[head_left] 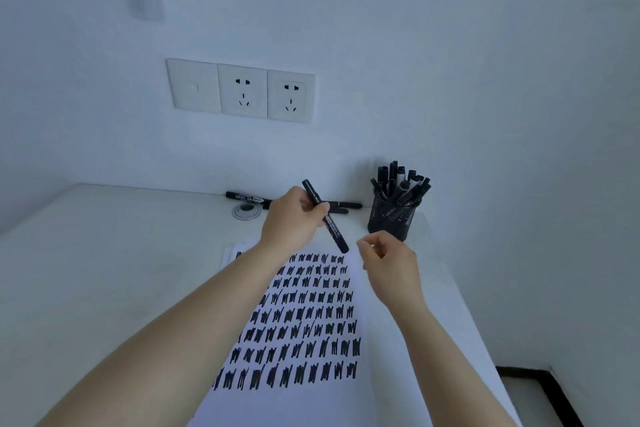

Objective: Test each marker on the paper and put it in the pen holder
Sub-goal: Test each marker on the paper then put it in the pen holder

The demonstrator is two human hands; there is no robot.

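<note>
White desk (104,270); capped black marker (327,218) in left hand (294,218).

Marker (325,217) middle hidden under left hand (294,218) fingers.

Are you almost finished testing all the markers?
Mostly, it seems. The paper is covered in rows of black scribbles, and the pen holder is packed with markers. The left hand holds one marker, with the right hand near its lower end. A few markers lie by the wall, apparently waiting.
</note>
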